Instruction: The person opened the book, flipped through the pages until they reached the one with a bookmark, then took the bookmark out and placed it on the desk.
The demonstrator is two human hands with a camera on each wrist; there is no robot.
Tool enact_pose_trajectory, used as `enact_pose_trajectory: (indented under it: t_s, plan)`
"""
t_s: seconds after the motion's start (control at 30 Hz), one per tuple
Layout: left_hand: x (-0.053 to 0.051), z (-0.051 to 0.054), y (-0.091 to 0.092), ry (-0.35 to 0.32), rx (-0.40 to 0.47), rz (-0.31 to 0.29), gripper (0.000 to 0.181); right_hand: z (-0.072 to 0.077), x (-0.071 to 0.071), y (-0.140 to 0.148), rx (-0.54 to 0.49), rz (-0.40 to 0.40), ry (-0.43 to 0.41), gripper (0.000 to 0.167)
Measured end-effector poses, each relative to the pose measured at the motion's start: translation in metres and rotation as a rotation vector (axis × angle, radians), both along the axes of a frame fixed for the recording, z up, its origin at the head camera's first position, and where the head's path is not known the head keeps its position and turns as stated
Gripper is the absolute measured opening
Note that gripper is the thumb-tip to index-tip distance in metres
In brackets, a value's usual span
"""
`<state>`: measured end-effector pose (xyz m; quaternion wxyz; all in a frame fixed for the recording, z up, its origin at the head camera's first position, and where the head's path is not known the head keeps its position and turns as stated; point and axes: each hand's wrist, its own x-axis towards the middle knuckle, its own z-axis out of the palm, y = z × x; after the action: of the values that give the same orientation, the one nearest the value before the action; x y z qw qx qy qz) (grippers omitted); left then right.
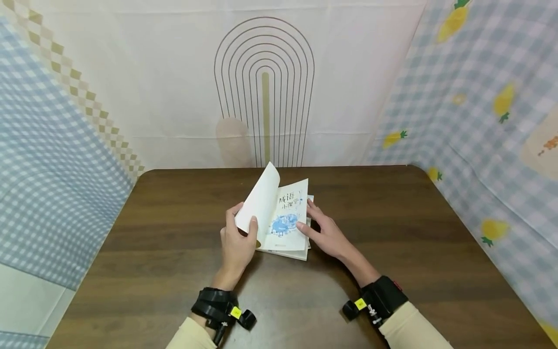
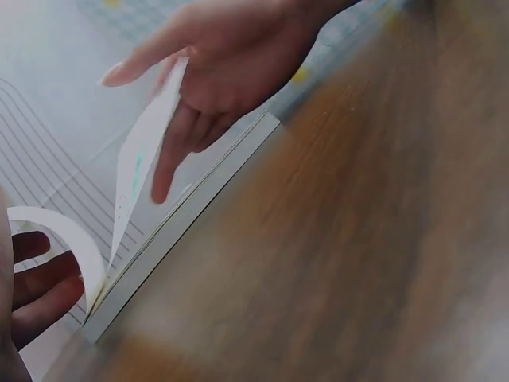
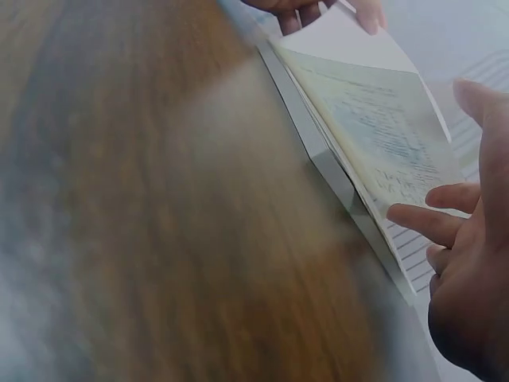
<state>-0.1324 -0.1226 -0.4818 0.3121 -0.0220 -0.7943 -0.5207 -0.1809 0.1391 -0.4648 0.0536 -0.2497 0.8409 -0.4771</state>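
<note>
A small paperback book [image 1: 288, 213] lies open at mid-table, its page printed with Chinese characters and a blue picture. My left hand [image 1: 237, 245] holds the turned-back cover [image 1: 260, 196], thumb on the inner side and fingers curled behind. At the book's right edge is my right hand [image 1: 329, 236], thumb by the page and fingers extended behind it. Seen in the left wrist view, a raised leaf [image 2: 143, 155] stands between that thumb and the fingers, which look fairly straight. The right wrist view shows the right fingers [image 3: 429, 223] at the leaf's lower edge.
The brown wooden table [image 1: 152, 271] spreads around the book. A white cloth [image 1: 174, 87] with arched lines hangs behind its far edge. Blue checked cloths hang at the left [image 1: 48, 160] and right [image 1: 471, 121]. Both wrists wear black straps with small cameras.
</note>
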Motion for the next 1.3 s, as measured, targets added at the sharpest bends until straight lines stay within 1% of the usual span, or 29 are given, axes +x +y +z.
enact_pose_trajectory:
  t_s: [0.13,0.23,0.5,0.57,0.7,0.77,0.87,0.93,1.03,1.17,1.3]
  plan:
    - [0.002,0.0,0.002,0.007,-0.012,-0.008,0.048,0.002,0.003,-0.005,-0.02,0.044,-0.017,0.074]
    - [0.002,0.0,0.002,0.015,-0.019,-0.026,0.048,0.003,0.003,-0.008,-0.037,0.052,-0.031,0.075]
    - [0.001,-0.001,0.004,0.055,-0.017,-0.031,0.049,0.004,0.006,-0.009,-0.058,0.054,-0.051,0.07]
    - [0.001,0.001,0.005,0.048,-0.007,-0.043,0.049,0.005,0.007,-0.009,-0.057,0.055,-0.05,0.069]
    - [0.0,0.005,0.008,0.011,0.025,-0.062,0.049,0.007,0.007,-0.01,-0.061,0.053,-0.058,0.068]
    - [0.002,0.008,0.011,-0.011,0.042,-0.057,0.049,0.007,0.007,-0.011,-0.071,0.064,-0.067,0.068]
    - [0.004,0.014,0.017,-0.029,0.05,-0.029,0.047,0.007,0.007,-0.014,-0.097,0.09,-0.081,0.066]
    - [0.004,0.017,0.023,-0.031,0.039,-0.017,0.044,0.007,0.007,-0.015,-0.127,0.101,-0.091,0.064]
    - [0.004,0.021,0.03,-0.021,0.005,-0.017,0.041,0.007,0.008,-0.017,-0.158,0.105,-0.101,0.062]
    - [0.005,0.022,0.039,-0.021,-0.05,-0.053,0.036,0.006,0.009,-0.017,-0.171,0.108,-0.101,0.061]
    - [0.006,0.025,0.046,-0.03,-0.093,-0.087,0.028,0.007,0.01,-0.017,-0.157,0.093,-0.064,0.058]
